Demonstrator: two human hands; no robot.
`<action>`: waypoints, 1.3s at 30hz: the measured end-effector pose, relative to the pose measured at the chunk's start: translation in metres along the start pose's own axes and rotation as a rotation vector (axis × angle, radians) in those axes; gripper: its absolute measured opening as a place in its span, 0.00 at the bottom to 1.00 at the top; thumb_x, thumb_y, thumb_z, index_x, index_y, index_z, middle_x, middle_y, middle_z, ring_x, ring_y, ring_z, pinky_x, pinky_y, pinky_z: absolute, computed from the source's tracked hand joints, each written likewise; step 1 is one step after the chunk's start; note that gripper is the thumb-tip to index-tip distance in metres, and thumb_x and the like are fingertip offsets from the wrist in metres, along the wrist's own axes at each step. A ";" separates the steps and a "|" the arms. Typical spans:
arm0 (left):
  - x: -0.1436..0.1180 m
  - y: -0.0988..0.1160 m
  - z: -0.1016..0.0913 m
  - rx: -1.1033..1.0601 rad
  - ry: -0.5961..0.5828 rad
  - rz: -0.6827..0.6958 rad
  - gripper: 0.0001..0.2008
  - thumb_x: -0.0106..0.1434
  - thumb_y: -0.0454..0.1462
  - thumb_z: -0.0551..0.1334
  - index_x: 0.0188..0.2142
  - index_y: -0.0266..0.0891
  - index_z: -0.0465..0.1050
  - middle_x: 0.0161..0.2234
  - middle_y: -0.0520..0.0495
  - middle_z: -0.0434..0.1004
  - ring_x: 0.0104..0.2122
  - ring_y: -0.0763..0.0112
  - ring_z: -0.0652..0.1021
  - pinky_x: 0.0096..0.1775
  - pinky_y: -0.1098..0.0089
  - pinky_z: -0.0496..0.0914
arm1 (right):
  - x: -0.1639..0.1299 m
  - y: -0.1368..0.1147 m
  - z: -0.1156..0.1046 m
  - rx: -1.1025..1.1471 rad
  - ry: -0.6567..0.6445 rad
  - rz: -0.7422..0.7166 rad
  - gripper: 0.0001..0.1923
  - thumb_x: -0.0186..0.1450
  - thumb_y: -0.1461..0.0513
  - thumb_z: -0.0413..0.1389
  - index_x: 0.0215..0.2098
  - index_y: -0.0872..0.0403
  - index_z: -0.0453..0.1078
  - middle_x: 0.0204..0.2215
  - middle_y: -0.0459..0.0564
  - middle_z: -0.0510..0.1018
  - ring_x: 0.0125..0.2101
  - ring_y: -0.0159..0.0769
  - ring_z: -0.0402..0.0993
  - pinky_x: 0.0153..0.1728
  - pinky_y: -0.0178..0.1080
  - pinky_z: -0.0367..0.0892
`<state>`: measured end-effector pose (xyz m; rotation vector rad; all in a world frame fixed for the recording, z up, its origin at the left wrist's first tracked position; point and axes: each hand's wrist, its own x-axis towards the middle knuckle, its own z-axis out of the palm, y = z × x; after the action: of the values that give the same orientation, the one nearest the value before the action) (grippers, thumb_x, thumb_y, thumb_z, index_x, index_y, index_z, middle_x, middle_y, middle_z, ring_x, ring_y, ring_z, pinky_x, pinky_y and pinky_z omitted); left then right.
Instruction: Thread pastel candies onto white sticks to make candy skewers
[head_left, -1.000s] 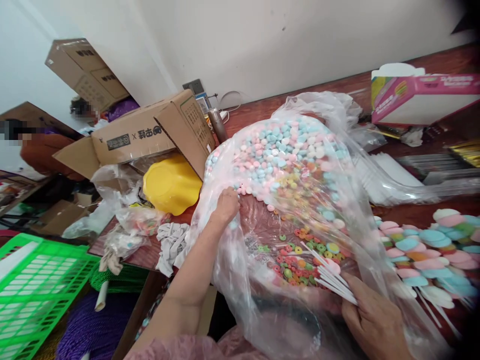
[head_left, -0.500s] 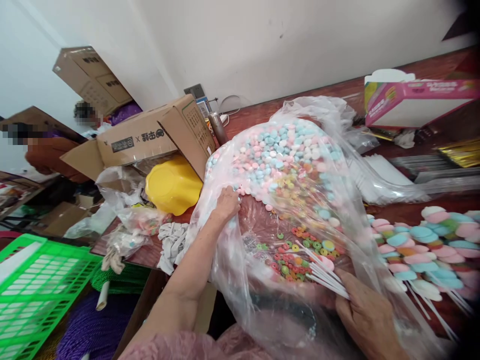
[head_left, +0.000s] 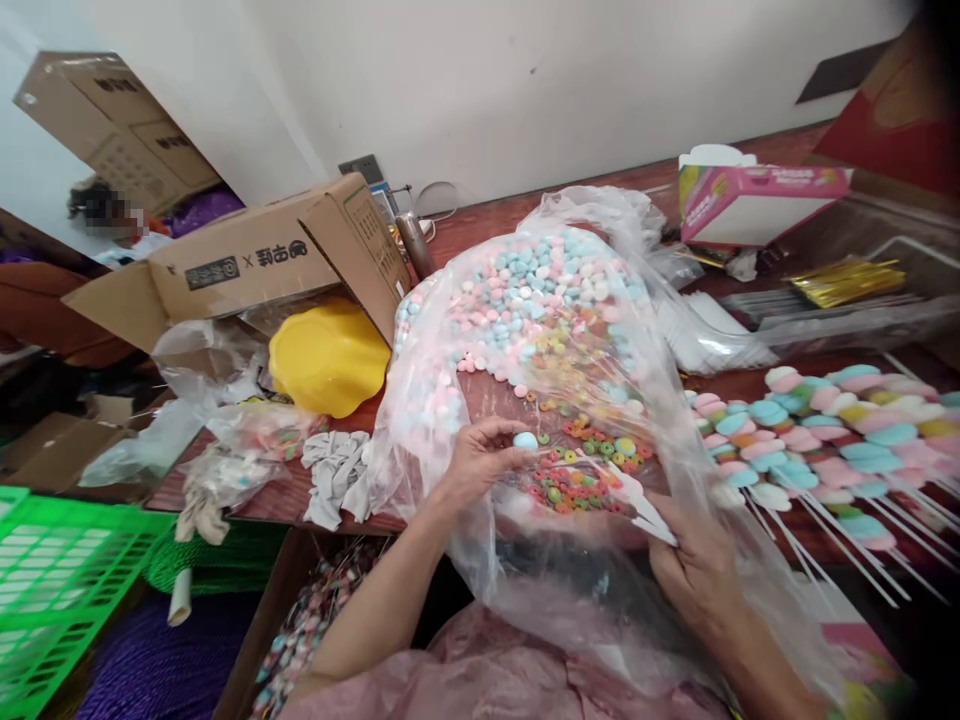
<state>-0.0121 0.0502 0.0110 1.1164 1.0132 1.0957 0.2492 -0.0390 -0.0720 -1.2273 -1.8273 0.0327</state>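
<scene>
My left hand (head_left: 480,458) pinches a pale blue marshmallow (head_left: 526,440) between thumb and fingertips, above the open plastic bag (head_left: 480,540). In my right hand (head_left: 694,555) is a bundle of white sticks (head_left: 654,518), their tips pointing left and blurred; a pink candy piece shows by them. Under both hands lie red, green and orange ring candies (head_left: 577,485). Pink, blue and white marshmallows (head_left: 525,275) are heaped in the far part of the bag. To the right, finished-looking marshmallow skewers (head_left: 817,440) lie in a pile with their sticks toward me.
A cardboard box (head_left: 247,265) and a yellow scalloped bowl (head_left: 330,357) stand left of the bag, near grey cloth gloves (head_left: 335,475). A green crate (head_left: 67,600) is at lower left. A pink carton (head_left: 757,200) and gold twist ties (head_left: 847,283) lie at the back right. Another person is at far left.
My left hand has come back from the marshmallow heap toward the sticks, now with a blue marshmallow in its fingers. The right hand stays on the sticks. The view has shifted right.
</scene>
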 end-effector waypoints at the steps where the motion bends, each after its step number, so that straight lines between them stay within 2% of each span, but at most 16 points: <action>1: -0.008 0.001 0.006 -0.056 -0.002 -0.021 0.20 0.40 0.38 0.79 0.33 0.35 0.80 0.26 0.52 0.78 0.23 0.76 0.75 0.25 0.74 0.72 | 0.002 -0.009 -0.003 0.021 -0.013 0.004 0.21 0.63 0.69 0.49 0.51 0.52 0.75 0.39 0.51 0.85 0.34 0.41 0.84 0.36 0.41 0.78; 4: -0.024 0.006 0.017 -0.188 0.012 -0.048 0.20 0.39 0.37 0.80 0.32 0.35 0.80 0.26 0.52 0.78 0.23 0.76 0.75 0.25 0.75 0.73 | 0.008 -0.033 -0.012 0.059 -0.097 0.001 0.21 0.64 0.69 0.49 0.51 0.52 0.75 0.40 0.51 0.85 0.35 0.40 0.84 0.36 0.39 0.78; 7: -0.031 0.007 0.020 -0.248 0.035 -0.033 0.21 0.38 0.36 0.81 0.33 0.36 0.80 0.27 0.52 0.78 0.24 0.77 0.75 0.24 0.76 0.72 | 0.012 -0.046 -0.016 0.070 -0.145 0.008 0.20 0.65 0.69 0.48 0.50 0.53 0.76 0.38 0.51 0.86 0.33 0.39 0.84 0.34 0.38 0.78; 17: -0.040 -0.004 0.019 -0.171 0.081 0.120 0.15 0.43 0.36 0.79 0.31 0.38 0.81 0.33 0.51 0.75 0.27 0.77 0.74 0.24 0.77 0.71 | 0.014 -0.054 -0.013 0.009 -0.184 0.012 0.22 0.63 0.70 0.47 0.48 0.53 0.77 0.37 0.51 0.86 0.31 0.39 0.83 0.33 0.38 0.78; 21: -0.039 -0.006 0.020 -0.149 0.120 0.166 0.14 0.44 0.37 0.79 0.32 0.39 0.82 0.33 0.50 0.76 0.30 0.75 0.75 0.28 0.76 0.72 | 0.020 -0.060 -0.016 -0.047 -0.183 -0.036 0.21 0.62 0.71 0.46 0.46 0.54 0.76 0.37 0.51 0.86 0.32 0.39 0.84 0.33 0.37 0.77; 25: -0.040 -0.005 0.021 -0.050 0.143 0.336 0.11 0.47 0.35 0.78 0.32 0.41 0.83 0.32 0.49 0.79 0.34 0.71 0.78 0.36 0.71 0.75 | 0.023 -0.063 -0.020 -0.103 -0.211 -0.046 0.21 0.61 0.72 0.45 0.44 0.55 0.76 0.36 0.53 0.86 0.32 0.40 0.84 0.32 0.37 0.77; 28: -0.042 -0.006 0.020 0.118 0.155 0.487 0.09 0.50 0.34 0.76 0.33 0.42 0.84 0.31 0.47 0.81 0.33 0.69 0.79 0.35 0.70 0.75 | 0.024 -0.065 -0.022 -0.098 -0.245 0.003 0.20 0.63 0.71 0.45 0.45 0.56 0.76 0.36 0.53 0.86 0.31 0.40 0.84 0.32 0.37 0.76; 32: -0.046 -0.010 0.017 0.298 0.171 0.612 0.09 0.55 0.32 0.74 0.36 0.45 0.85 0.31 0.47 0.83 0.33 0.68 0.81 0.36 0.68 0.76 | 0.026 -0.072 -0.024 0.026 -0.257 0.089 0.18 0.66 0.68 0.47 0.45 0.55 0.77 0.35 0.51 0.86 0.28 0.38 0.82 0.28 0.36 0.74; 36: -0.050 -0.013 0.020 0.298 0.210 0.698 0.11 0.56 0.29 0.72 0.38 0.44 0.84 0.32 0.48 0.83 0.32 0.70 0.82 0.35 0.72 0.77 | 0.028 -0.080 -0.019 0.183 -0.250 0.174 0.15 0.69 0.67 0.48 0.44 0.53 0.77 0.28 0.47 0.82 0.24 0.34 0.78 0.25 0.33 0.70; 39: -0.050 -0.012 0.025 0.269 0.201 0.761 0.09 0.58 0.30 0.72 0.38 0.42 0.83 0.31 0.48 0.83 0.30 0.73 0.81 0.32 0.75 0.76 | 0.025 -0.082 -0.010 0.241 -0.269 0.218 0.14 0.70 0.66 0.49 0.42 0.52 0.77 0.27 0.45 0.80 0.26 0.35 0.77 0.29 0.34 0.71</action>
<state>0.0053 -0.0040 0.0066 1.7096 0.9214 1.7346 0.1942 -0.0665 -0.0110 -1.2893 -1.8416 0.5485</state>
